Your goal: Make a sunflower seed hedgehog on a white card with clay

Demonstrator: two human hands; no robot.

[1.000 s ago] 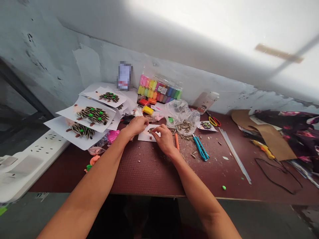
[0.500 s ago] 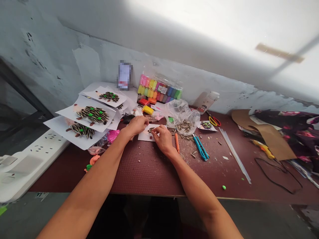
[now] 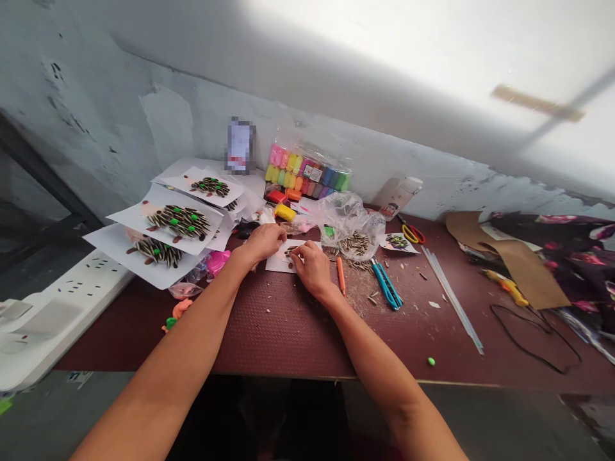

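Note:
A small white card (image 3: 275,264) lies on the dark red table between my hands, with a pale shape and a few dark striped seeds on it. My right hand (image 3: 313,267) is over the card's right part, thumb and fingertips pinched together; whatever is between them is too small to make out. At the card's upper left, my left hand (image 3: 264,243) has its fingers curled together, and its grip is hidden. Striped sunflower seeds (image 3: 354,244) spill from a clear plastic bag (image 3: 343,208) to the right. An orange pen-like stick (image 3: 341,276) lies beside my right wrist.
Hedgehog pictures (image 3: 180,221) made with seeds are stacked at left, above a white power strip (image 3: 72,301). Coloured clay packs (image 3: 307,171) lean on the wall. Rightward are a teal cutter (image 3: 387,286), scissors (image 3: 412,233), clear glue sticks (image 3: 454,301) and a yellow glue gun (image 3: 507,287).
My right hand has shifted very slightly to the left over the card. The left hand and the things on the table look the same.

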